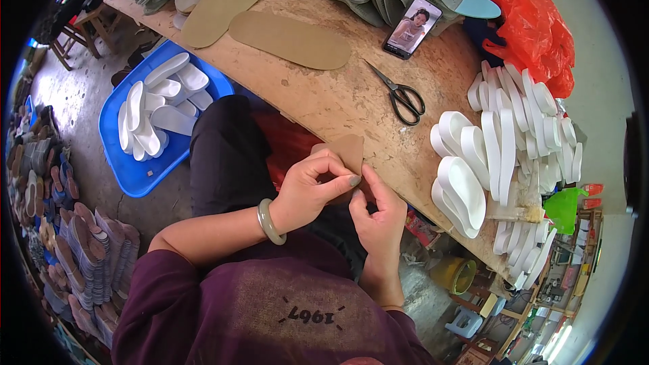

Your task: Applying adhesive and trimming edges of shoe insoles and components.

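Note:
Both hands meet in front of my lap on a small tan insole piece (349, 151), held at the edge of the wooden workbench (324, 94). My left hand (313, 186), with a pale green bangle on the wrist, pinches the piece from the left with thumb and forefinger. My right hand (376, 215) grips it from below and the right, thumb pressed against it. Most of the piece is hidden behind my fingers.
Black scissors (404, 97) lie on the bench beside a phone (412, 27) and two long tan insoles (289, 39). White sole pieces (503, 155) are stacked at the right, grey soles at the back, a red bag (531, 23). A blue tray (135, 169) of white pieces sits on the floor at left.

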The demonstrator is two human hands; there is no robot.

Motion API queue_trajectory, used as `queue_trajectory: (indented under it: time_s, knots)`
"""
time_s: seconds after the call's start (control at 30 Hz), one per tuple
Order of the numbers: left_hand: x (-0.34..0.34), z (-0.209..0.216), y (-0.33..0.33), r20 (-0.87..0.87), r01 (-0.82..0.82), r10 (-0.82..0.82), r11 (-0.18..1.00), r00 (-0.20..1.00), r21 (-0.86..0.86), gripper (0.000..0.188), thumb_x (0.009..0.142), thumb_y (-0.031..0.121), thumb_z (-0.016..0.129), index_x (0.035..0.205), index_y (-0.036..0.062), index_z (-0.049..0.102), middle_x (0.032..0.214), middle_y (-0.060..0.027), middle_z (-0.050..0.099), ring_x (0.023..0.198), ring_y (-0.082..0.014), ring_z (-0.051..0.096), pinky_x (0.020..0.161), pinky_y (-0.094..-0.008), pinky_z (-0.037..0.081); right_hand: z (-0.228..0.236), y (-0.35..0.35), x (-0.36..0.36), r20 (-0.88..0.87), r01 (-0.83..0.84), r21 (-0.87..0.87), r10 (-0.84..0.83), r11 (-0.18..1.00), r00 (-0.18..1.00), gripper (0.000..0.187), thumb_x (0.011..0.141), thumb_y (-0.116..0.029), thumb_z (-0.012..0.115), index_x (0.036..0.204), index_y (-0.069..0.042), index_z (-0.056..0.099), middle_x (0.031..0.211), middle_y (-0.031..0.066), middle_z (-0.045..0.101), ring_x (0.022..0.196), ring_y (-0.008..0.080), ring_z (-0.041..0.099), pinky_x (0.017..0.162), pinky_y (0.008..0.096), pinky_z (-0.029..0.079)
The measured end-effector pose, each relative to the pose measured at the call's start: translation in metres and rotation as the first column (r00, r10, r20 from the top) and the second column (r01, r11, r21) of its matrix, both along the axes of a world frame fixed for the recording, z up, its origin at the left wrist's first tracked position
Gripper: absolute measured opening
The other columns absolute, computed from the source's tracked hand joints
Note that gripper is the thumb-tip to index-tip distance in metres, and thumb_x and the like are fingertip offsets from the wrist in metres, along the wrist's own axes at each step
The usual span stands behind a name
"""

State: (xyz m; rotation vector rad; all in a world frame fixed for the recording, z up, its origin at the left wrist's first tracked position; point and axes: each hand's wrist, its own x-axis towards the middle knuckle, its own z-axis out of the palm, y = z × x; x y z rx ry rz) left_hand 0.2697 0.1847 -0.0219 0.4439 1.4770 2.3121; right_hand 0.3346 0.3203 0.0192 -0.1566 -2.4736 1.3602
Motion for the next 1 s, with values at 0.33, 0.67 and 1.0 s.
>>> queue_trajectory:
  time_s: [0.33,0.67,1.0]
  knots:
    - [0.006,0.010,-0.002,0.145,0.050,-0.048,0.999,0.988,-0.015,0.007,0.091,0.005,0.069,0.087,0.0012,0.065,0.090,0.0005,0.058,0.083,-0.0068,0.056,0.075,-0.0224,0.046,0.001,0.008,0.003,-0.031,0.095,0.151,-0.091,0.984,0.995,0.031,0.087,0.005,0.063,0.118,0.005,0.067,0.078,0.0108,0.068,0.063,0.0105,0.059,0.061,0.0244,0.050]
    - [0.001,0.008,-0.002,0.075,0.164,-0.200,0.927,0.977,0.337,0.052,0.094,0.013,0.064,0.138,0.0042,0.038,0.151,-0.0137,0.036,0.134,-0.0192,0.041,0.111,-0.0333,0.035,-0.006,0.016,0.009,-0.028,0.148,-0.385,-0.171,0.911,0.985,0.032,0.088,0.007,0.061,0.119,0.006,0.067,0.101,0.0073,0.071,0.088,0.0107,0.066,0.080,0.0245,0.053]
    - [-0.002,0.011,-0.012,0.413,0.121,-0.300,0.905,0.860,0.407,0.041,0.107,0.018,0.045,0.142,-0.0018,0.046,0.122,-0.0051,0.064,0.112,-0.0144,0.062,0.100,-0.0319,0.049,0.003,0.001,-0.002,0.045,0.015,-0.525,0.010,0.851,0.999,0.035,0.086,-0.001,0.068,0.120,0.005,0.064,0.099,0.0091,0.071,0.088,0.0143,0.068,0.080,0.0272,0.054]
